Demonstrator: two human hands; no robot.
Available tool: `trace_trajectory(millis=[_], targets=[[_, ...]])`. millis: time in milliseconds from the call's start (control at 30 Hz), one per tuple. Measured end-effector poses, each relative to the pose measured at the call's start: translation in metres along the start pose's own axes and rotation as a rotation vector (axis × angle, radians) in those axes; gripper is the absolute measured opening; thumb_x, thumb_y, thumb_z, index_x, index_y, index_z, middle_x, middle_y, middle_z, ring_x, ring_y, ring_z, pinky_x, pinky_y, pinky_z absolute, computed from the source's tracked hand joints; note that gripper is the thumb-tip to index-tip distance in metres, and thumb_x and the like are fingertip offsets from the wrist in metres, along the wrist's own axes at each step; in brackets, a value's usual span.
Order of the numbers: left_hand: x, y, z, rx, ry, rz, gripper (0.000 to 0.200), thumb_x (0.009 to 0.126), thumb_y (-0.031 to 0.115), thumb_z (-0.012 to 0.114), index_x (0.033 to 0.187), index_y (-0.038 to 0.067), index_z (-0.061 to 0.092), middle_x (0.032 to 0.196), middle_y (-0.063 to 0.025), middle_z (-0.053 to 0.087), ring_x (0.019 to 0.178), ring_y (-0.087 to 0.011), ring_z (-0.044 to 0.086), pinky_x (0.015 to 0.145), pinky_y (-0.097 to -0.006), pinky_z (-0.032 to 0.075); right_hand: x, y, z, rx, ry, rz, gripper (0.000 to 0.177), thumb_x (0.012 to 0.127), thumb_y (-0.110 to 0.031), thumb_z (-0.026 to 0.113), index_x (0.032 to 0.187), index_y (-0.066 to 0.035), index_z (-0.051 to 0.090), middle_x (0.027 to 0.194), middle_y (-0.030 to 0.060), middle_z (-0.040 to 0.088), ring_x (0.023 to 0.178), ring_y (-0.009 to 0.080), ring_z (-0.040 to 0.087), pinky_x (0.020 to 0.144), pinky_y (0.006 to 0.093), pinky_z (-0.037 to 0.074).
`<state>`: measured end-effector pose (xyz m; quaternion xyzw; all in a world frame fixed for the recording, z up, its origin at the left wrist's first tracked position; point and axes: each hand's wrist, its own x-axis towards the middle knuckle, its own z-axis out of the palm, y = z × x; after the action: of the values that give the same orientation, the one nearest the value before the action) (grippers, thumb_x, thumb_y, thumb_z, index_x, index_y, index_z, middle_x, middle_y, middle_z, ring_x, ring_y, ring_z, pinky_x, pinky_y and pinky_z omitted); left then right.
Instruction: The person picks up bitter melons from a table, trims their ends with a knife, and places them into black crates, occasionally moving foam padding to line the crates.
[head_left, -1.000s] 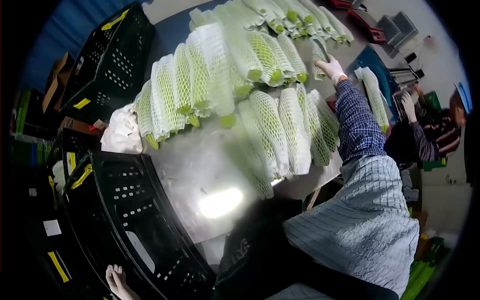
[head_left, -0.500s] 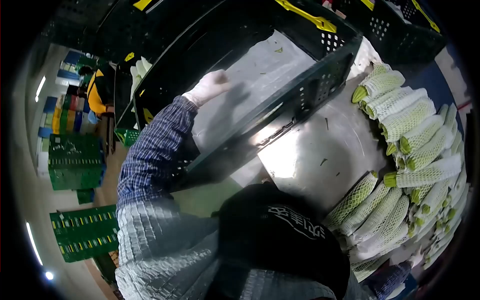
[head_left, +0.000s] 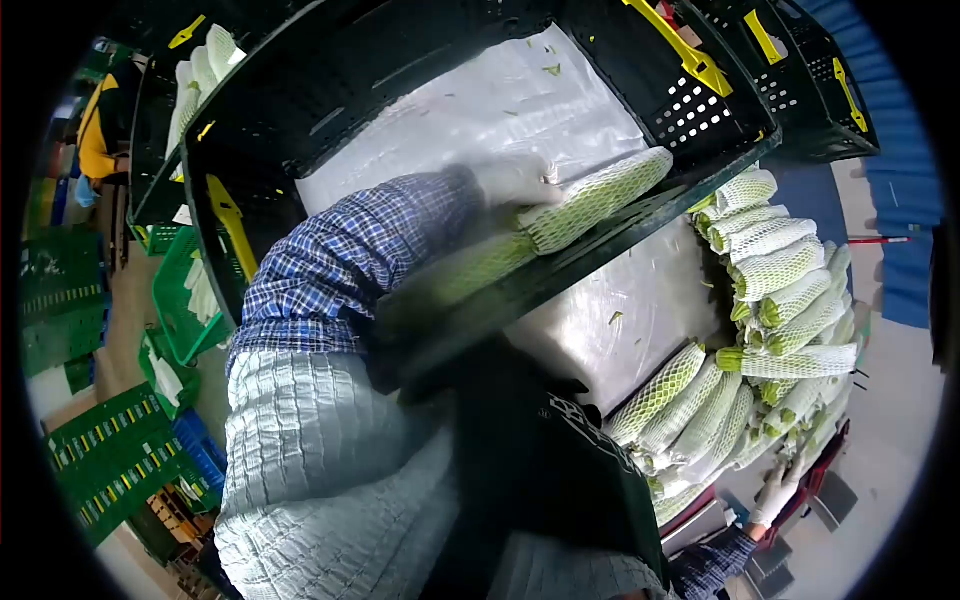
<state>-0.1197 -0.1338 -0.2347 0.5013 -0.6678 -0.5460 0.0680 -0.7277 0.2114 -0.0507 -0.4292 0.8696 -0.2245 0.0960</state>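
Inside a dark green plastic crate [head_left: 330, 115], my left hand [head_left: 515, 180], in a white glove, is smeared by motion. Its fingertips are at the upper side of a zucchini in a white foam net [head_left: 600, 200], which lies along the near wall. A second netted zucchini [head_left: 490, 265] is blurred beneath my forearm. My right hand [head_left: 772, 498], also gloved, is at the lower right beside the end of a pile of netted zucchini [head_left: 785, 290]. Its fingers merge with the pile, so their grip cannot be made out.
The crate rests on a shiny metal table [head_left: 650, 300] with leaf scraps on it. Another dark crate [head_left: 810, 90] stands at the upper right. Green crates [head_left: 130, 430] are stacked at the left, below a person in a yellow and black top [head_left: 97, 130].
My left hand has moved right, towards the crate's near wall, where two netted zucchini now show. My right hand has come more fully into view. The whole view has shifted.
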Motion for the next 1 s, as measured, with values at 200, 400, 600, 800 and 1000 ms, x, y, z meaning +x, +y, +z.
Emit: trace_trajectory(millis=[200,400,600,800,1000], targets=[[0.016,-0.005,0.003,-0.023,0.108,0.635,0.024,0.09,0.021,0.063,0.104,0.002,0.066,0.099,-0.0125,0.067,0.093,-0.0197,0.062,0.084,-0.0305,0.05,-0.025,-0.033,0.024,-0.101,-0.034,-0.314,0.044,0.095,0.0,0.055,0.139,-0.004,0.051,0.098,0.0024,0.06,0.067,0.0059,0.046,0.059,0.0216,0.043],[0.012,0.075,0.017,0.38,0.107,0.215,0.053,0.084,0.04,0.068,0.112,-0.004,0.058,0.101,-0.0193,0.066,0.094,-0.0302,0.063,0.086,-0.0377,0.049,-0.051,-0.088,0.038,-0.143,-0.054,-0.333,0.037,0.096,0.002,0.053,0.132,0.0,0.054,0.093,0.0031,0.059,0.077,0.0086,0.05,0.069,0.0223,0.044],[0.018,0.067,-0.015,0.048,-0.173,0.193,0.053,0.082,0.041,0.068,0.115,-0.001,0.066,0.116,-0.0184,0.067,0.105,-0.0287,0.062,0.092,-0.0391,0.047,-0.08,-0.106,0.048,-0.106,-0.025,-0.42,0.037,0.095,0.003,0.053,0.132,0.0,0.056,0.094,0.006,0.063,0.081,0.0098,0.055,0.075,0.0232,0.046],[0.043,-0.015,-0.027,-1.195,-0.052,0.343,0.04,0.097,0.025,0.055,0.129,0.0,0.055,0.122,-0.0161,0.065,0.106,-0.0236,0.065,0.094,-0.0344,0.053,-0.1,-0.082,0.049,0.013,0.015,-0.416,0.036,0.094,0.002,0.054,0.13,0.0,0.057,0.098,0.0089,0.067,0.085,0.012,0.061,0.078,0.0265,0.05],[-0.043,0.111,-0.129,-1.405,-0.343,0.609,0.075,0.083,0.02,0.066,0.141,-0.013,0.031,0.138,-0.0326,0.046,0.125,-0.0444,0.051,0.106,-0.0547,0.043,-0.081,-0.15,0.056,0.312,-0.133,-0.269,0.039,0.095,-0.002,0.053,0.134,-0.004,0.056,0.096,0.0012,0.064,0.064,0.004,0.044,0.058,0.0193,0.039]])
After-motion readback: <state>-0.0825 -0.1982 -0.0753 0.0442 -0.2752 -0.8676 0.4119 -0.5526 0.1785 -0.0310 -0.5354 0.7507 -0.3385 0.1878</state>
